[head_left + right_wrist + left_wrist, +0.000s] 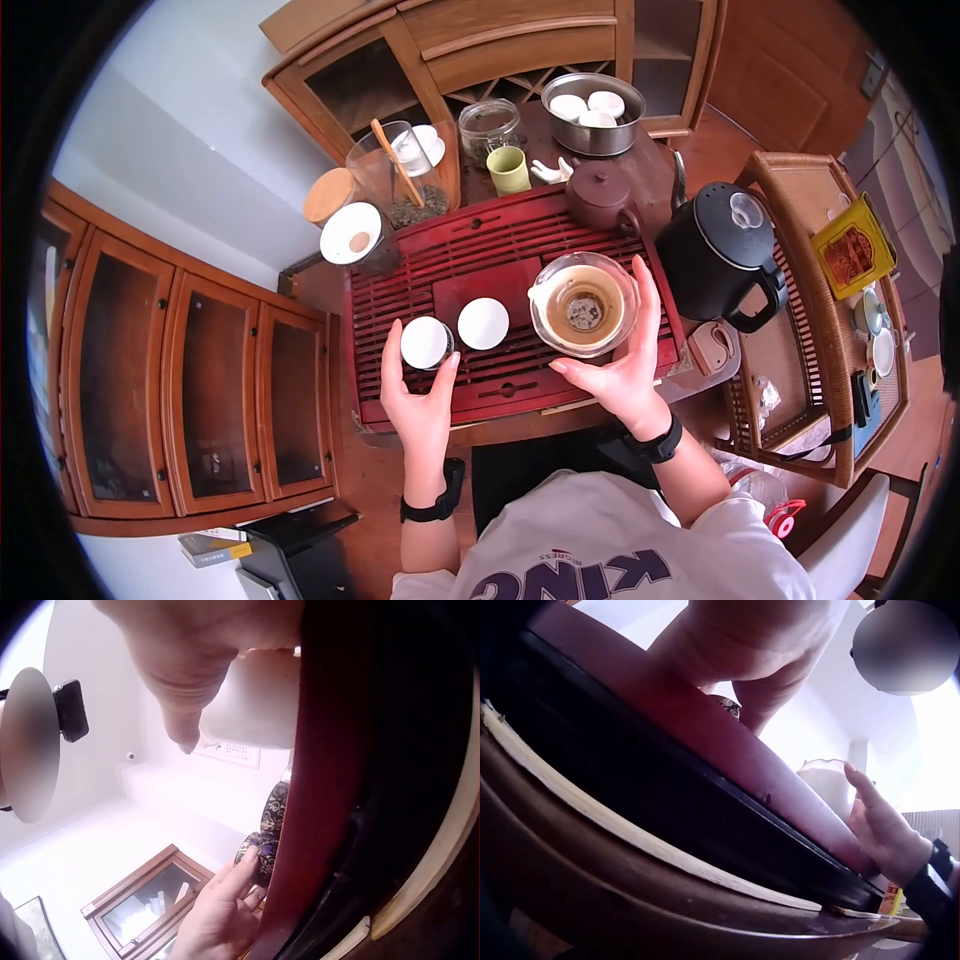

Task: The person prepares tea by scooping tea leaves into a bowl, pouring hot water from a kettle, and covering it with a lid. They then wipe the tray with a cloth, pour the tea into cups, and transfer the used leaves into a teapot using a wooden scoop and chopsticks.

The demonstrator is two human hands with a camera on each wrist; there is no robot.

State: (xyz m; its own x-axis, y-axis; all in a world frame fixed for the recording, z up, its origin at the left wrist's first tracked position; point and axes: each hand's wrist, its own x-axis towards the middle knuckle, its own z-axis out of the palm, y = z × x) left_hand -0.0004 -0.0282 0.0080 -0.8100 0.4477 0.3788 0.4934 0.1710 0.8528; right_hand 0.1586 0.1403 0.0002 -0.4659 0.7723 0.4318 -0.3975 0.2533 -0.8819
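On the red slatted tea tray [510,385], my left hand [420,400] pinches a small cup [424,343], white inside, between thumb and fingers. The right wrist view shows dark, gold-patterned outsides on this cup [247,846] and on the second cup [274,810] beside it. That second cup [483,323] stands just right of the held one in the head view. My right hand [630,375] grips a glass pitcher [583,304] with a strainer-like round piece at its centre, thumb at the near side and fingers along the right.
A brown teapot [600,192] and black kettle [715,250] stand at the right. Behind are a green cup [508,171], a glass jar [489,122] and a metal pot [595,135] of white cups. A white bowl [351,233] is at the left, a wicker cart [850,400] at the right.
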